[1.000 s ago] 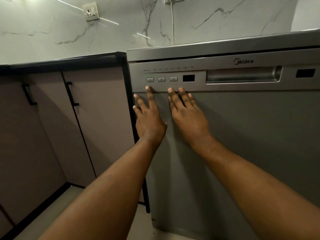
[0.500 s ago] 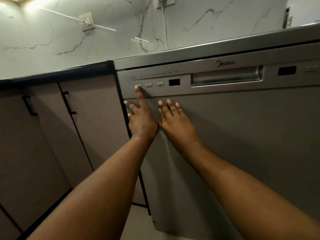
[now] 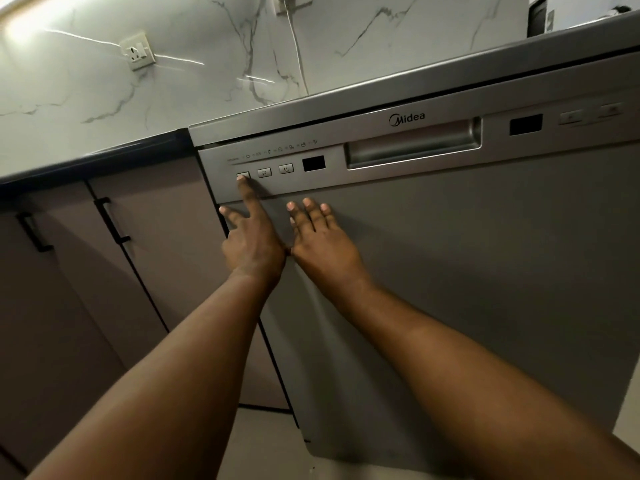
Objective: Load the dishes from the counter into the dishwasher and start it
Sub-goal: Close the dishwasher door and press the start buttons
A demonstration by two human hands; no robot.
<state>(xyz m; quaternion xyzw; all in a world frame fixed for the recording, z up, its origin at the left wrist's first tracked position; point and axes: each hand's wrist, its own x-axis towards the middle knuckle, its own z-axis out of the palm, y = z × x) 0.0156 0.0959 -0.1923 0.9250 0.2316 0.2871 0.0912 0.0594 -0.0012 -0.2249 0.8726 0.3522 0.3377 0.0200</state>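
Pressing leftmost button (image 3: 243,175) of Midea dishwasher (image 3: 433,237): left hand (image 3: 254,242), index straight, gripping nothing. Right hand (image 3: 325,242) flat on shut door (image 3: 485,306). Unit stands beside cabinets (image 3: 145,237). Button likely stiff, shallow; fingertip push suffices. Steel front rigid, slippery.

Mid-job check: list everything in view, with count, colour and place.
dishwasher: one, silver-grey, right half of view, door closed
left buttons: three, silver, left end of control panel
right buttons: two, silver, blurred, panel's far right
displays: two, black, on panel
handle recess: one, silver, panel middle
cabinet doors: two, mauve-grey, left, with black handles
countertop: one, dark, above cabinets
socket: one, white, on marble wall
cable: one, white, down wall behind dishwasher
left hand: index fingertip on leftmost button
right hand: flat on dishwasher door
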